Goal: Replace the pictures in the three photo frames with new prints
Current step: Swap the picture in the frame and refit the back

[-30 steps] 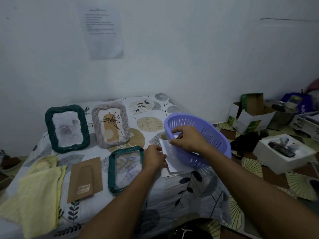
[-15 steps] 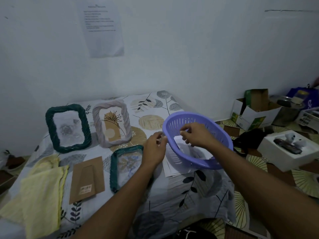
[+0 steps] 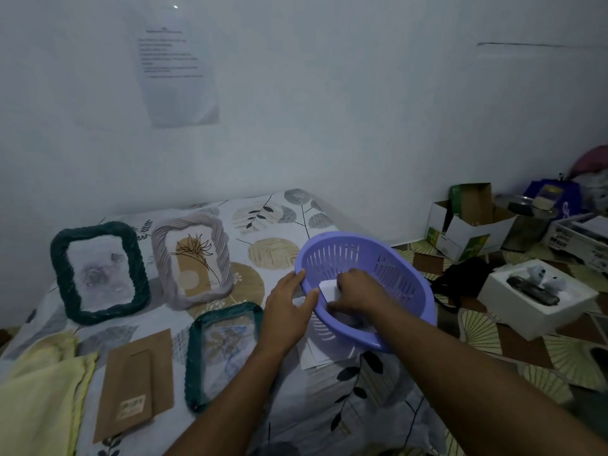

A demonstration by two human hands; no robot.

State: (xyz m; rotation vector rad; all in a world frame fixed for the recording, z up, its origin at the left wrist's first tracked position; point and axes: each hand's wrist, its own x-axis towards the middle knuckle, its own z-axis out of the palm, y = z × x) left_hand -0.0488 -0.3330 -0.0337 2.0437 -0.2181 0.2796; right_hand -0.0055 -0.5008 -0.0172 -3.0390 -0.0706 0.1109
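Purple plastic, slotted: deeper into that basket (image 3: 388,258) w/ right hand (image 3: 358,292) than 0.5 s ago, fingers curled on a white print (image 3: 326,288) low against the near inside wall. Was pinching that sheet outside the rim 1 s ago, over the loose prints (image 3: 316,355) on the bedsheet (image 3: 273,225); now inside w/ it. Meanwhile shifted left hand (image 3: 289,312) off the flat teal frame (image 3: 197,373) onto the basket's near rim, fingers straight, touching the edge, prob. steadying the tilt. Hands close together, only the rim between. Reads as dropping an old picture into the basket, or else fetching a fresh one; can't tell which. Flat frame open-backed, brown backing board (image 3: 135,383) just beside it, so likely mid-swap on frame no. 1 of 3. Can't tell if its glass shows a pic or just the sheet below. Dark green frame (image 3: 62,274) and grey frame (image 3: 225,258) upright behind, pics in, not yet opened. Yellow cloth (image 3: 39,396) at near left.
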